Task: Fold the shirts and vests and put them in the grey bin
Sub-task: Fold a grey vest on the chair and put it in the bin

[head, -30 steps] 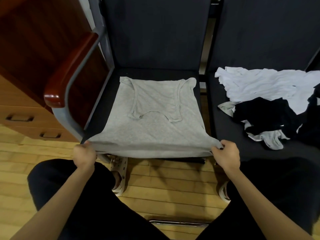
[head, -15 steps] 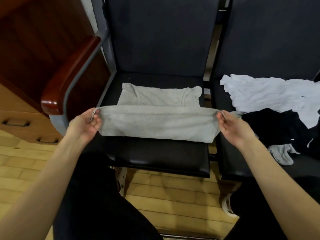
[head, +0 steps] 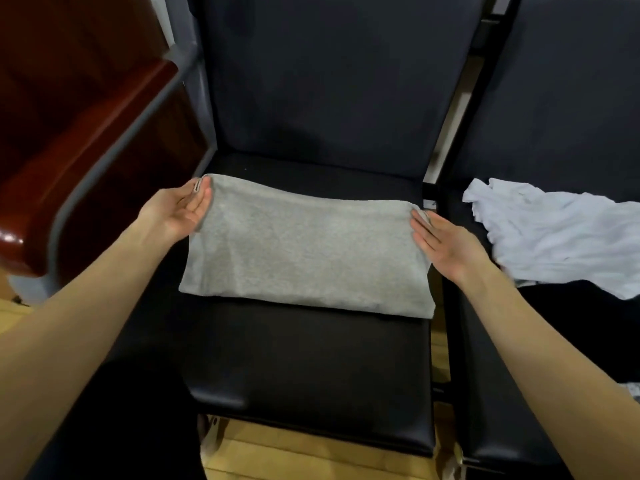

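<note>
A grey vest [head: 304, 251] lies folded in half across the back part of the black chair seat [head: 311, 375]. Its straps are hidden under the folded-over layer. My left hand [head: 176, 211] is at the vest's far left corner, fingers stretched out, with the hem corner pinched at the fingertips. At the far right corner my right hand [head: 446, 245] holds the hem the same way. The grey bin is not in view.
A pile of white clothes [head: 554, 237] and dark clothes lies on the neighbouring seat to the right. A dark red wooden armrest [head: 86, 161] with a grey metal frame stands to the left. The wooden floor [head: 311, 459] shows below the seat's front edge.
Both hands carried the vest's bottom hem up and away over the straps, folding it in half. The hem now rests near the back of the seat.
</note>
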The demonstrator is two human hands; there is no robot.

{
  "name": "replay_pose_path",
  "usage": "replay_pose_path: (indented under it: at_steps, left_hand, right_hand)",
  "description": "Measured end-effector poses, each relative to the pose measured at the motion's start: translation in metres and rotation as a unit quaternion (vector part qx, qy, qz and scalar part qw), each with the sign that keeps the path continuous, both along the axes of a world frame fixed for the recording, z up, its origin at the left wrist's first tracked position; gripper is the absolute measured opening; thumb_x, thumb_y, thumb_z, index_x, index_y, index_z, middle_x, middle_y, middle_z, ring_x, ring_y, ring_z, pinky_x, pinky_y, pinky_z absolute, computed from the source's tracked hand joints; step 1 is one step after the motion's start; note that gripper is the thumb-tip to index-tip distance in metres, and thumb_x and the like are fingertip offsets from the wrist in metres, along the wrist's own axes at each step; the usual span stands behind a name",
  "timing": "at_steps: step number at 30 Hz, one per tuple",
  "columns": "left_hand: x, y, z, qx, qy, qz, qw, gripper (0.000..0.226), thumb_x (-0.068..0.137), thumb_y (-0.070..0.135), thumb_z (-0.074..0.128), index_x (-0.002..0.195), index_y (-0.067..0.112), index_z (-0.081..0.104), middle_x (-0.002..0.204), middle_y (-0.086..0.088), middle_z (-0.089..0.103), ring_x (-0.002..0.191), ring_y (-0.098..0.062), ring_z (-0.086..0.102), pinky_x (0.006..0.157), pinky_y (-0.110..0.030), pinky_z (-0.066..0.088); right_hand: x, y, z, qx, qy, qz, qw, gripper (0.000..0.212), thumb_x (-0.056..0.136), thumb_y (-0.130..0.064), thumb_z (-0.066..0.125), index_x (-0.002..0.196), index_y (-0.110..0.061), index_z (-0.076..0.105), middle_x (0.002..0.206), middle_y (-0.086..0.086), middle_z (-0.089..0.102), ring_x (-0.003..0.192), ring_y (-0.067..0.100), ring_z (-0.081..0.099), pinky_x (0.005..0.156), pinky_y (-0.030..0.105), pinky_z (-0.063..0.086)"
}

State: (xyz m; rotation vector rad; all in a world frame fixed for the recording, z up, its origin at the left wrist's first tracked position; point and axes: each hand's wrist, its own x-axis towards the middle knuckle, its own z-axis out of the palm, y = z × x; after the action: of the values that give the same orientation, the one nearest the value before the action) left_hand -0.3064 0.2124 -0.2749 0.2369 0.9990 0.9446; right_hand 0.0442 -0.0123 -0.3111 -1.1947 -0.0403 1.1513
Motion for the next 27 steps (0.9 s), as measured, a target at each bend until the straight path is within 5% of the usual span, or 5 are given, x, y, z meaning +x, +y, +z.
replay_pose_path:
  at_steps: [4, 11, 17, 23, 27]
  left_hand:
    - [0.007, 0.015, -0.023, -0.021, 0.022, 0.005, 1.000, 0.017, 0.099, 0.002, 0.046, 0.106, 0.004, 0.061, 0.087, -0.010, 0.074, 0.080, -0.013, 0.074, 0.066, -0.026, 0.059]
    - [0.019, 0.013, -0.049, 0.156, 0.254, -0.073, 0.952, 0.042, 0.098, 0.000, 0.048, 0.139, -0.001, 0.041, 0.113, -0.017, 0.066, 0.094, -0.020, 0.072, 0.085, -0.030, 0.057]
    - [0.045, -0.038, -0.052, 0.466, 0.501, -0.266, 0.679, 0.050, 0.094, 0.011, 0.059, 0.140, 0.015, 0.041, 0.115, 0.002, 0.059, 0.100, -0.011, 0.060, 0.084, -0.025, 0.051]
    - [0.101, -0.147, -0.045, 0.708, 0.401, -0.424, 0.398, 0.033, 0.090, 0.037, 0.055, 0.114, 0.016, 0.063, 0.113, -0.002, 0.062, 0.104, -0.015, 0.057, 0.090, -0.032, 0.048]
    - [0.137, -0.196, -0.063, 0.729, 0.379, -0.455, 0.342, 0.033, 0.088, 0.032, 0.066, 0.116, 0.013, 0.064, 0.112, -0.005, 0.061, 0.101, -0.020, 0.056, 0.084, -0.035, 0.048]
  right_hand:
    - [0.007, 0.019, -0.011, -0.038, -0.064, 0.021, 0.997, 0.028, 0.098, -0.008, 0.047, 0.125, -0.007, 0.054, 0.124, 0.011, 0.060, 0.103, 0.017, 0.062, 0.093, 0.028, 0.048]
    - [0.016, 0.022, -0.016, -0.039, -0.139, 0.104, 0.984, 0.108, 0.037, -0.035, 0.095, 0.132, -0.010, 0.051, 0.124, 0.011, 0.064, 0.112, 0.019, 0.064, 0.095, 0.032, 0.050]
    - [0.007, 0.039, -0.014, -0.098, -0.466, 0.140, 0.868, 0.052, 0.089, 0.004, 0.060, 0.136, -0.016, 0.053, 0.114, 0.008, 0.065, 0.108, 0.013, 0.059, 0.097, 0.026, 0.048]
    - [0.025, 0.065, -0.026, -0.201, -0.688, 0.263, 0.646, 0.047, 0.086, -0.018, 0.069, 0.132, -0.014, 0.057, 0.136, 0.015, 0.051, 0.127, 0.034, 0.045, 0.105, 0.042, 0.038]
    - [0.041, 0.068, -0.034, -0.269, -0.683, 0.296, 0.611, 0.054, 0.083, -0.036, 0.073, 0.129, -0.013, 0.056, 0.126, 0.017, 0.053, 0.121, 0.039, 0.041, 0.101, 0.042, 0.034]
